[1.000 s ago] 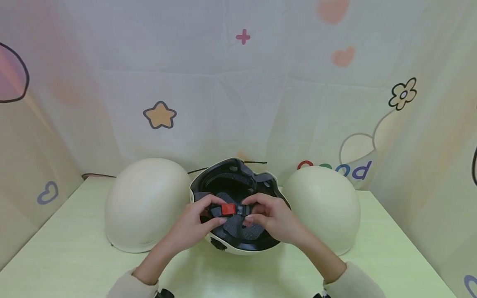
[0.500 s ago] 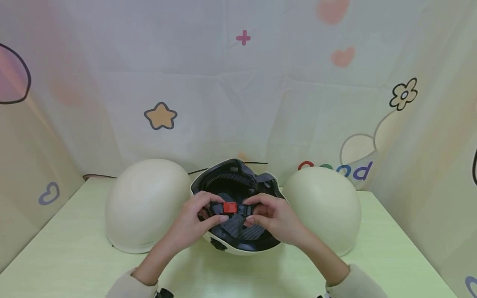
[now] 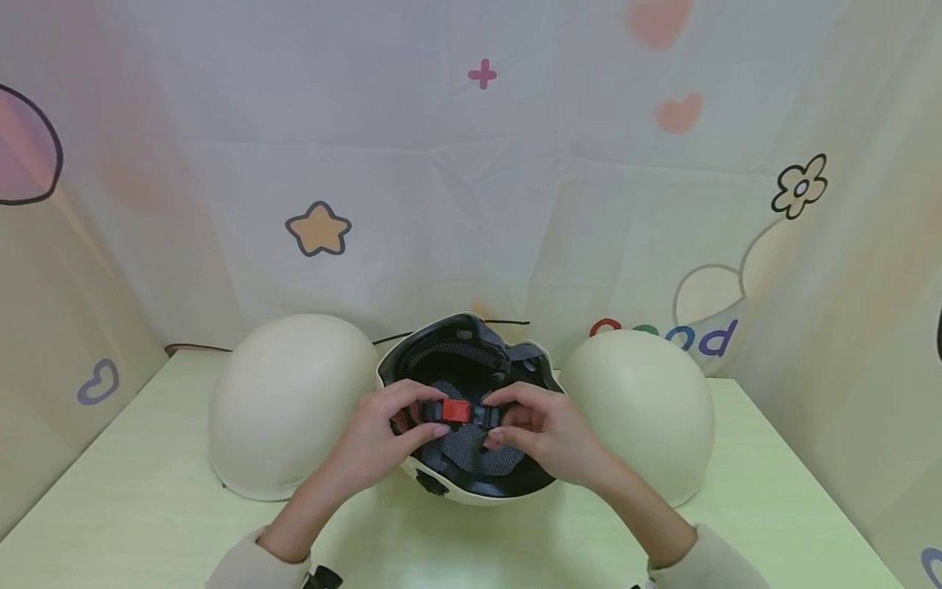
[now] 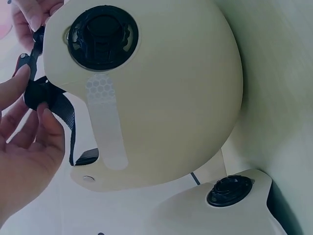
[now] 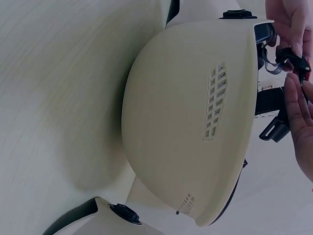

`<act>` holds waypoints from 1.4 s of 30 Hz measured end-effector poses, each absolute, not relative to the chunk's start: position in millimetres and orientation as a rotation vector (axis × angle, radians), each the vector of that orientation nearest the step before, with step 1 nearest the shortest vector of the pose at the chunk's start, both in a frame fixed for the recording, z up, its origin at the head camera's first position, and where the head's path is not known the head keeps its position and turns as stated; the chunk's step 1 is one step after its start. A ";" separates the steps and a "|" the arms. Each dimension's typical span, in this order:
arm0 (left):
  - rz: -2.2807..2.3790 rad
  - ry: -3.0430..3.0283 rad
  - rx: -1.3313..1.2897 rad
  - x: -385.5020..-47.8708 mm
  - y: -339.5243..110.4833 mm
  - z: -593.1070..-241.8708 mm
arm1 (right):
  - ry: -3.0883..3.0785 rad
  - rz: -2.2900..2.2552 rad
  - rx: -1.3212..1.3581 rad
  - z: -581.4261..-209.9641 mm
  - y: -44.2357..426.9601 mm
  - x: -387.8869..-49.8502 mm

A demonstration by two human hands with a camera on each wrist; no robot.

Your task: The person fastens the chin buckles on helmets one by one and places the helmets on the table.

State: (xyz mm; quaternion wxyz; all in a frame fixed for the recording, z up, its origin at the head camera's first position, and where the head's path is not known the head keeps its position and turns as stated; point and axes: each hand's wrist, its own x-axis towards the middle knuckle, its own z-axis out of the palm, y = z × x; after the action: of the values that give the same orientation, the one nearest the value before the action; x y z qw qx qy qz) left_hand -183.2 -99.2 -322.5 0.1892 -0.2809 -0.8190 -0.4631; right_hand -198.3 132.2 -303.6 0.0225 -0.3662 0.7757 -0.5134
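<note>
Near the back edge of the table [image 3: 471, 556], two domed helmets [image 3: 287, 409] flank an upturned helmet [image 3: 482, 454]. Over its opening, the left hand [image 3: 379, 433] and right hand [image 3: 553, 433] pinch opposite ends of a red-and-black buckle [image 3: 456, 411].

Left helmet [image 3: 290, 409], middle helmet [image 3: 478, 458], right helmet [image 3: 640, 409] on table [image 3: 456, 548].

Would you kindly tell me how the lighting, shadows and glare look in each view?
Head: soft, fairly even light, with a faint pale glare on the table near the bottom edge; right wrist: dimmer, with a broad soft shadow beside the middle helmet; left wrist: also dimmer, the helmet's outline clear.
</note>
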 end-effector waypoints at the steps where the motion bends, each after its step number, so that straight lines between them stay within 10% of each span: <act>1: -1.314 -2.314 -0.789 -183.1 -99.3 -322.6 | 2.402 -1.589 -1.134 -303.3 132.5 -198.0; 42: -1.307 -2.327 -0.901 -178.4 -96.9 -315.0 | 2.424 -1.603 -1.053 -301.6 126.5 -185.4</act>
State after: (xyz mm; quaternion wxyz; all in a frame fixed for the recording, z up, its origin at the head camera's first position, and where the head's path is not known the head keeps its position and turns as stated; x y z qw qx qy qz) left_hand -178.4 -96.9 -315.0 0.1618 -0.3156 -0.8153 -0.4578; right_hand -185.4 126.5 -301.6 0.0251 -0.3407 0.7840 -0.5183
